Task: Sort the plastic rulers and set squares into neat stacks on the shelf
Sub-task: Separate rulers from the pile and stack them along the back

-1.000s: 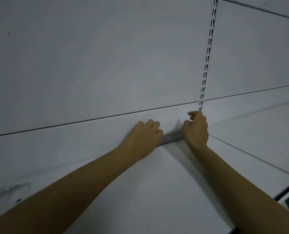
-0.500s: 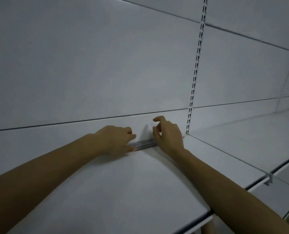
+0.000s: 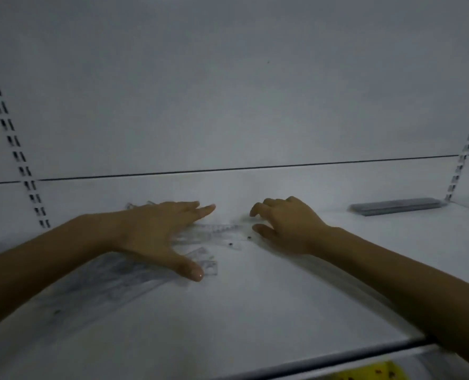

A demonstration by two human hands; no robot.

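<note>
The left hand point(image 3: 156, 234) presses flat, fingers straight, on loose clear rulers and set squares point(image 3: 211, 235) mid-shelf point(image 3: 255, 311). The right hand point(image 3: 288, 226) curls loosely, gripping nothing. The slick, overlapping plastic could skate toward the front edge, away from the ruler stack point(image 3: 397, 206) at the back right corner.

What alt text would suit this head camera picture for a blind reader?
A person's left hand lies flat on a loose scatter of clear plastic rulers on a white shelf, while the right hand, fingers loosely curled, is just beside them. A neat stack of rulers sits far right.
</note>
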